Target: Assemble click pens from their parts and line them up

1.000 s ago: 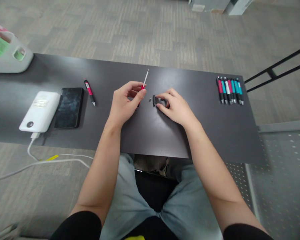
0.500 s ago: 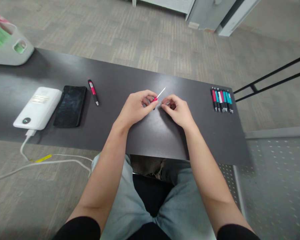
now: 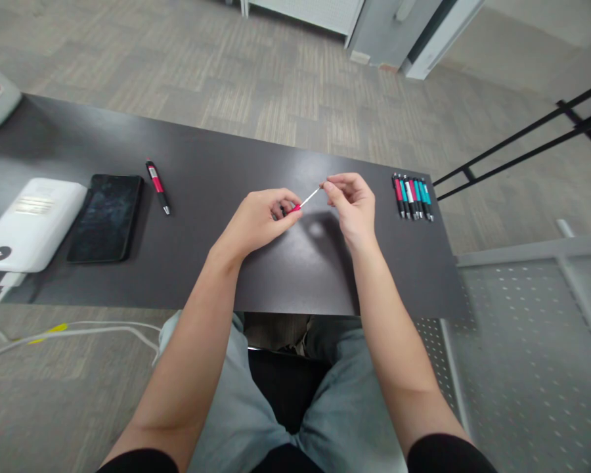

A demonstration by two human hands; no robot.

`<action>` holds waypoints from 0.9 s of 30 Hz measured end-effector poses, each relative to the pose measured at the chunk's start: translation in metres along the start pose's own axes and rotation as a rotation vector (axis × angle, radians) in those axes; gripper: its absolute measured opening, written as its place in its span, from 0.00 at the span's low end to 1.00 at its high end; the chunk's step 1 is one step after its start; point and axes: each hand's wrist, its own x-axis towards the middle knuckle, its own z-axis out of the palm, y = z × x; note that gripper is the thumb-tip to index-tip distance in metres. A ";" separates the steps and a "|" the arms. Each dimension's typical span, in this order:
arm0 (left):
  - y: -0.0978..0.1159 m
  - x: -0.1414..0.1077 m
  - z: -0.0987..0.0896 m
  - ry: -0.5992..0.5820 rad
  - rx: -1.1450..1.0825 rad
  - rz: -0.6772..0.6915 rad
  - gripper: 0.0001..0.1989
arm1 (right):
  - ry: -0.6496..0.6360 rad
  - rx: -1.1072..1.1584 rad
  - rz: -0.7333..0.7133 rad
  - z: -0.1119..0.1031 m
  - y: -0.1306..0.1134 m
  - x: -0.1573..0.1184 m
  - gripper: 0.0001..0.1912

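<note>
My left hand (image 3: pixel 266 213) is closed round a red pen barrel (image 3: pixel 295 208), most of it hidden by the fingers. A thin white pen refill (image 3: pixel 310 197) sticks out of the barrel, slanting up to the right. At the refill's far tip, the thumb and forefinger of my right hand (image 3: pixel 352 200) are pinched together. Something tiny and dark shows at that pinch, too small to name. Both hands are above the dark table (image 3: pixel 295 282), near its middle.
A red and black pen (image 3: pixel 158 187) lies left of my hands. Beyond it are a black phone (image 3: pixel 107 217) and a white power bank (image 3: pixel 32 223) with a cable. Several pens (image 3: pixel 412 197) lie in a row at the right. A white container (image 3: pixel 0 98) stands far left.
My right hand has risen and its fingertips have come to the refill's tip, where before there was a gap. The refill tilts lower now. The view has swung to the right.
</note>
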 end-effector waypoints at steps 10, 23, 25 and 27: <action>0.014 0.000 -0.006 -0.070 0.050 -0.091 0.13 | 0.051 0.274 -0.106 0.007 0.031 0.015 0.35; 0.017 0.001 -0.008 -0.063 0.037 -0.090 0.12 | 0.076 0.293 -0.144 0.006 0.045 0.020 0.35; 0.017 0.001 -0.008 -0.062 0.045 -0.094 0.12 | 0.063 0.297 -0.140 0.006 0.046 0.020 0.35; 0.016 0.000 -0.008 -0.059 0.050 -0.093 0.12 | 0.039 0.300 -0.136 0.007 0.047 0.020 0.35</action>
